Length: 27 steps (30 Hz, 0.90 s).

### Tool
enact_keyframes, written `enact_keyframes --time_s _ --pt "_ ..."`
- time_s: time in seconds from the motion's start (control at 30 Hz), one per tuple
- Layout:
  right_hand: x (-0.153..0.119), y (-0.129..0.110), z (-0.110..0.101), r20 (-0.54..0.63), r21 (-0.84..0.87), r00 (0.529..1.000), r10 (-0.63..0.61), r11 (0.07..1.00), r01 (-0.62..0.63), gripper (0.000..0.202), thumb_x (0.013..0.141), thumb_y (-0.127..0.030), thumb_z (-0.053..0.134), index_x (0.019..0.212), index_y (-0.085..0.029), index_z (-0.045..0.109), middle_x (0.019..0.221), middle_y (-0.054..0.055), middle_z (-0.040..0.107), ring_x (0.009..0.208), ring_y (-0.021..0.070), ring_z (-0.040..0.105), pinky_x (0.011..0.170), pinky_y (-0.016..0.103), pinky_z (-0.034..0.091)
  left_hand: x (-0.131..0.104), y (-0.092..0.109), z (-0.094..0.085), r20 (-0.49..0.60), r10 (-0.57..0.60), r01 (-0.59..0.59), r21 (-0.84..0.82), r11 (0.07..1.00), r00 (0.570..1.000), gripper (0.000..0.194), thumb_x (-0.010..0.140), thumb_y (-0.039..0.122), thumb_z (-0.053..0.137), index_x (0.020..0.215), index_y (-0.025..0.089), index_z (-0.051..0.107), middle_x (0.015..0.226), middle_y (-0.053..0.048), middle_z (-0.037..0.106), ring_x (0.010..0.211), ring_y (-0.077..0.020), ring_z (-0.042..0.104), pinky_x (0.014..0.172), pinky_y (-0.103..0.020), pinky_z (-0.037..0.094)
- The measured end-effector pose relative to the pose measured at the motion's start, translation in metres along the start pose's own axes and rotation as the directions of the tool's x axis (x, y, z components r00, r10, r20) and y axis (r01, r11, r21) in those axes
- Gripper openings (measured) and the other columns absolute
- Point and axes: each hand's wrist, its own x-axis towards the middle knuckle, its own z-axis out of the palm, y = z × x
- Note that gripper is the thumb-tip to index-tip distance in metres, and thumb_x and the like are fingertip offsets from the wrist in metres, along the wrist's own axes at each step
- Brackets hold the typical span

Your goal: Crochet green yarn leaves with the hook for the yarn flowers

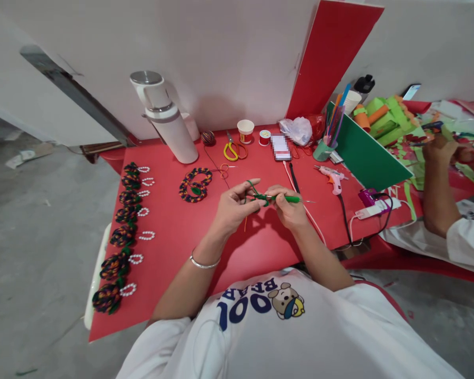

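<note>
Over the middle of the red table, my left hand (237, 204) pinches a small piece of green yarn work (259, 198), with a green strand looped over its raised index finger. My right hand (287, 208) is closed on a crochet hook with a green handle (292, 199); its metal tip meets the yarn work between the two hands. A thin orange strand (245, 223) hangs below my left fingers. To the left lies a curled multicoloured braided piece (195, 185) with a green part inside its curve.
Along the left edge of the table (174, 237) run several dark yarn bundles (122, 235) with bead loops. Behind stand a flask (171, 131), scissors (233, 150) and a paper cup (245, 131). A glue gun (334, 179) lies right; another person's hands (442, 150) work beyond the green divider.
</note>
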Motion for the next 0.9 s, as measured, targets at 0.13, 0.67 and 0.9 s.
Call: enact_keyframes --time_s 0.13,0.67,0.9 --pt "0.000 0.002 0.001 -0.019 0.013 1.000 0.007 1.000 -0.006 0.033 0.087 -0.060 0.072 0.090 -0.029 0.080 0.092 0.002 0.072 0.084 0.0169 0.066 0.076 0.032 0.054 -0.004 -0.003 0.011 -0.023 0.017 -0.016 0.051 0.999 1.000 0.080 0.058 0.016 0.092 0.134 0.017 0.069 0.072 0.005 0.057 0.056 -0.0044 0.048 0.055 -0.019 0.038" --pt "0.001 0.002 0.004 -0.157 0.106 0.980 0.124 0.989 -0.108 0.039 0.076 -0.064 0.080 0.082 -0.026 0.080 0.090 0.002 0.077 0.080 0.0167 0.069 0.076 0.031 0.056 -0.006 -0.011 0.022 -0.032 0.052 -0.047 0.134 0.990 0.998 0.082 0.063 0.013 0.086 0.141 0.020 0.063 0.070 0.008 0.046 0.051 -0.0033 0.030 0.048 -0.020 0.024" --pt "0.002 0.000 0.006 -0.171 0.106 0.972 0.163 0.984 -0.147 0.046 0.073 -0.068 0.081 0.081 -0.024 0.079 0.090 0.003 0.076 0.077 0.0162 0.068 0.072 0.030 0.056 -0.006 -0.015 0.021 -0.034 0.062 -0.058 0.120 0.991 0.997 0.083 0.061 0.012 0.088 0.140 0.020 0.064 0.071 0.008 0.048 0.052 -0.0029 0.031 0.049 -0.020 0.025"
